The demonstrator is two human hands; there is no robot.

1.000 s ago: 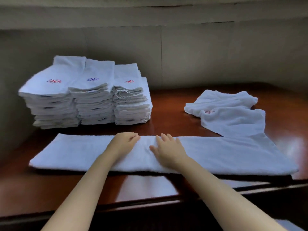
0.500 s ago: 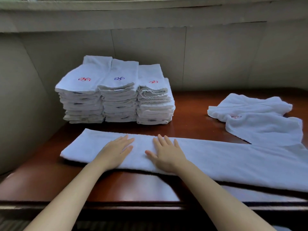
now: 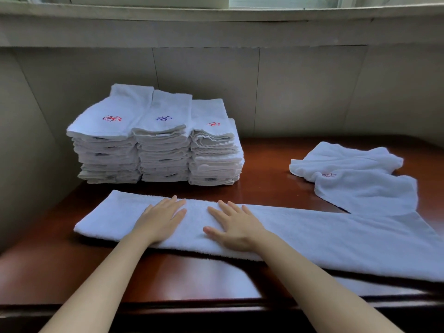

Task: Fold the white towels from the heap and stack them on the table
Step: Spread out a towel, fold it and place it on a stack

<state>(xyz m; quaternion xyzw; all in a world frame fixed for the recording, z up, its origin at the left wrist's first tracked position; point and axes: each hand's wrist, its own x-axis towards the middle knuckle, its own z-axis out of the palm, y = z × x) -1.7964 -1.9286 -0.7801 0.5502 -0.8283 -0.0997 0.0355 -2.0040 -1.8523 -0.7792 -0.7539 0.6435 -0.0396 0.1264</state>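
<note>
Long towel (image 3: 312, 234) lies flat across the near part of the table (image 3: 262, 188), folded into a narrow white strip running left to right; nap looks soft and even, near long edge thick and rounded, casting a dark shadow on the wood; left end squared off, right end runs out of view at the picture's edge, so its full length cannot be told.

Left hand (image 3: 162, 221) rests palm down on the strip, fingers straight and close together, holding nothing; right hand (image 3: 234, 225) flat beside it, fingers spread, thumb out to the left, likewise gripping nothing; the two hands are near each other but apart, a bare patch of towel between them.

Folded stacks (image 3: 156, 145) stand at the back left against the wall (image 3: 312, 92): three piles side by side, touching; top towels show small stitched marks, red on the left, blue in the middle, red on the right; what the marks depict is too small to tell; labels on lower layers unreadable.

Loose towel (image 3: 355, 179) lies rumpled at the right, behind the strip, its near corner meeting the strip; a small reddish mark shows on it, partly tucked in a fold.

Window ledge (image 3: 216, 25) spans the top; window above it cut off.
</note>
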